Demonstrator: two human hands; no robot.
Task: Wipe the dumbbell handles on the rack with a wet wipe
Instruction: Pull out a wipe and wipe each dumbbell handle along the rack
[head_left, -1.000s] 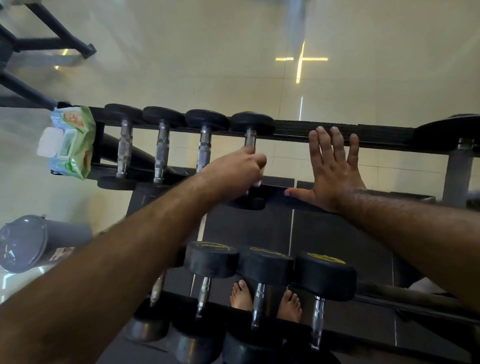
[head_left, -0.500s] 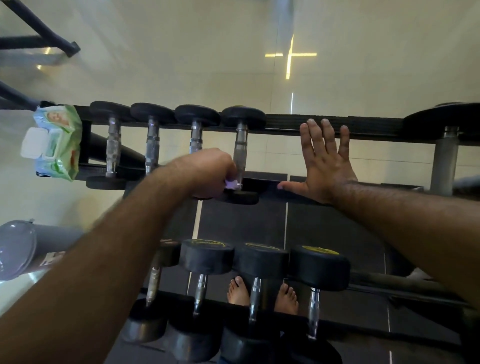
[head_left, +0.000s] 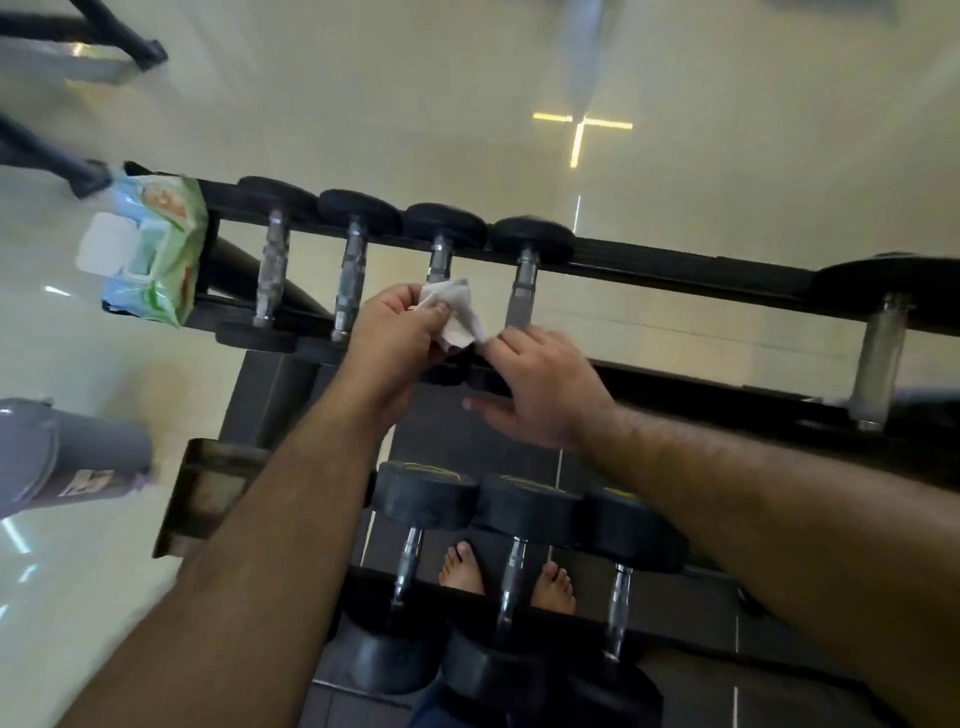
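Several small black dumbbells with chrome handles lie across the top tier of the black rack (head_left: 675, 266). My left hand (head_left: 397, 338) pinches a crumpled white wet wipe (head_left: 453, 310) just in front of the third dumbbell's handle (head_left: 440, 258). My right hand (head_left: 543, 387) is beside it, below the fourth dumbbell's handle (head_left: 521, 299). Its fingertips reach the wipe's lower corner while the thumb sticks out to the left. Whether those fingers pinch the wipe is unclear.
A green pack of wet wipes (head_left: 150, 249) sits on the rack's left end. A bigger dumbbell (head_left: 878, 358) lies at the right. Three dumbbells (head_left: 524, 512) rest on the lower tier above my bare feet (head_left: 462, 569). A grey bin (head_left: 62, 457) stands at the left.
My left hand came off the fourth handle and lifted the wipe up, now loose and visible. My right hand left the rail and moved left to the wipe.
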